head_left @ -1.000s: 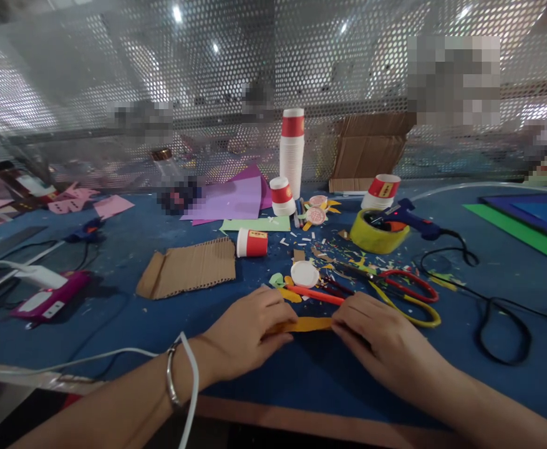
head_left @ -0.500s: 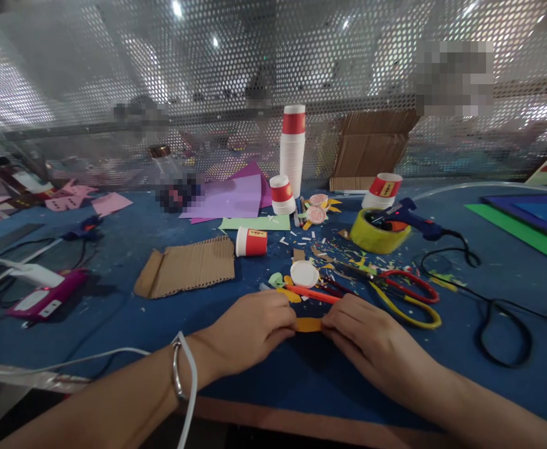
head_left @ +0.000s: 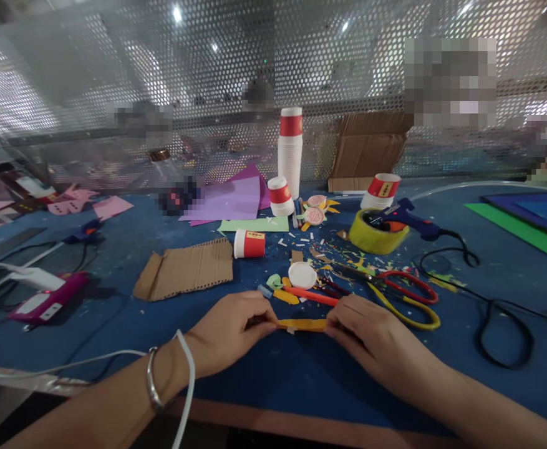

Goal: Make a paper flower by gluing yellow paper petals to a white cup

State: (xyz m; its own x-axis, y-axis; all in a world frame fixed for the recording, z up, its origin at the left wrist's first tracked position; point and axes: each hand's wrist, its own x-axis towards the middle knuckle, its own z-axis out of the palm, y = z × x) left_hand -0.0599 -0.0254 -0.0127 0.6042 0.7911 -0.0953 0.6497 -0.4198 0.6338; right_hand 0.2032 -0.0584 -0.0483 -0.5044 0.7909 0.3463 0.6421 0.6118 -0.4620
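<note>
A narrow orange-yellow paper strip (head_left: pixel 304 325) stretches between my two hands, low over the blue table. My left hand (head_left: pixel 233 327) pinches its left end between thumb and fingers. Its right end is in the closed fingers of my right hand (head_left: pixel 373 333), which hide that tip. A small pale bit shows at the strip's lower edge. Just beyond my hands lie an orange-red pen-like stick (head_left: pixel 313 295), a short yellow piece (head_left: pixel 285 297), a pale green scrap (head_left: pixel 274 282) and a round white disc (head_left: pixel 302 274).
Scissors (head_left: pixel 395 290) lie right of centre, near a yellow tape roll (head_left: pixel 380 232) holding a glue gun (head_left: pixel 406 219). Left are corrugated cardboard (head_left: pixel 189 269), a tipped paper cup (head_left: pixel 249 244) and a magenta device (head_left: pixel 51 298). Stacked cups (head_left: pixel 290 153) stand at the back. A white cable (head_left: pixel 186 386) crosses my left wrist.
My left hand has shifted left, so more of the paper strip shows between my hands. My right hand has stayed nearly in place, still gripping its end.
</note>
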